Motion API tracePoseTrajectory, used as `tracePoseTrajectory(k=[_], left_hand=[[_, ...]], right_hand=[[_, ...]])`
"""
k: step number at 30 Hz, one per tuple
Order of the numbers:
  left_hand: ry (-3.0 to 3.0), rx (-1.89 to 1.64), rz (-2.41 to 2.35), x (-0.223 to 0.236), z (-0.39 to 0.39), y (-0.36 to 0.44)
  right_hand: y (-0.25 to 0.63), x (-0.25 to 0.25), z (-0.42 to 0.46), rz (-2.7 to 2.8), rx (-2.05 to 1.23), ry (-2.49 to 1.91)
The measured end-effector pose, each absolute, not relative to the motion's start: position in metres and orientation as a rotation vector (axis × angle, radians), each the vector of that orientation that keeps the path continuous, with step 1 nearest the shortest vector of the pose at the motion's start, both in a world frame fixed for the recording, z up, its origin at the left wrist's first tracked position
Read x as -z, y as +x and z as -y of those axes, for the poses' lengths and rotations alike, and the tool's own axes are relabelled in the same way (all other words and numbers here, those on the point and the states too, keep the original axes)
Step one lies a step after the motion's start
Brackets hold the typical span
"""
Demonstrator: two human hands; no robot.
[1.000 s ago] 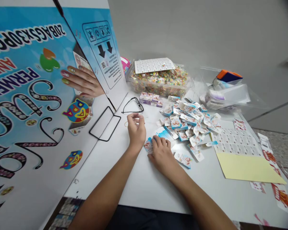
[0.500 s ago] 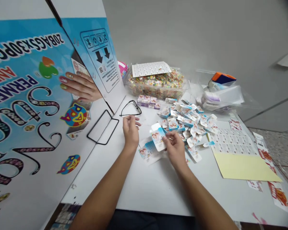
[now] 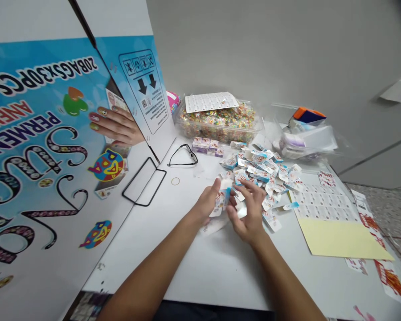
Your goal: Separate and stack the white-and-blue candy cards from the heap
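Note:
In the head view my left hand is closed on a small blue-and-white printed carton, thumb along its upper side. My right hand is just to the right of that carton, its fingers spread and curved, fingertips near the carton's edge. Whether they touch it I cannot tell. Under the hands lie flat printed pieces, mostly hidden. Behind my right hand is a heap of similar small cartons, several with raised flaps.
A large printed cardboard box stands at left, beside a black wire frame, eyeglasses and a rubber band. Behind are purple cartons and a clear tub of colourful pieces. A sticker sheet with yellow backing lies right.
My right hand lifted a carton from the flat pieces. My left hand moved right, off the area by the rubber band, and now holds the carton; my right hand's fingers have spread.

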State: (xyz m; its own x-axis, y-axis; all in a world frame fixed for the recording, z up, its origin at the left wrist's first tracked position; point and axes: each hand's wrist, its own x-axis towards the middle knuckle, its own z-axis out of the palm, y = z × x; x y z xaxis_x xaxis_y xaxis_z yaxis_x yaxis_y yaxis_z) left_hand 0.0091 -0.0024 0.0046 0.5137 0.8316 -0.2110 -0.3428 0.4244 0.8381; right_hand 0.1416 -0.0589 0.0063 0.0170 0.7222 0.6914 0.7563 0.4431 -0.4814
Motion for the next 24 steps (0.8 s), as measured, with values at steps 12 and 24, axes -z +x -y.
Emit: tracePoseTrajectory(k=[12, 24], left_hand=[[1.133, -0.743, -0.51, -0.004, 0.004, 0.006], [1.099, -0.554, -0.443, -0.004, 0.005, 0.004]], right_hand=[[0.156, -0.029, 0.059, 1.86, -0.489, -1.169], [0.158, -0.027, 0.057, 1.833, -0.807, -1.191]])
